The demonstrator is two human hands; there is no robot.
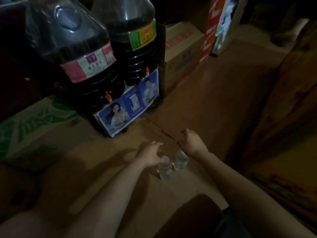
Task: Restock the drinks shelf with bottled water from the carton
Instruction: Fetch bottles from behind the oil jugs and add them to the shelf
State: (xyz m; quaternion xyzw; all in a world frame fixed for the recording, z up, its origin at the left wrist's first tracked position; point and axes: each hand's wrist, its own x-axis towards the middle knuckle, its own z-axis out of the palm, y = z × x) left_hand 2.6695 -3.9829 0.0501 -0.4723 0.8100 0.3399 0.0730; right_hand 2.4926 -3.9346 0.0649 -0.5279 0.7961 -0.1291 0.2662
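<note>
Both hands hung apart, left hand (151, 156) and right hand (192, 143) empty above two water bottles (171, 166) upright on cardboard; I judged each needed a firm mid-body grip.

Two clear water bottles (172, 164) upright, side by side

left hand (151, 156): forearm bare, stretched forward, fingers loosely spread and relaxed, gripping nothing. right hand (192, 143): forearm bare, stretched forward alongside, palm turned inward, fingers relaxed, slightly curled, gripping nothing. hands near, apart.
</note>
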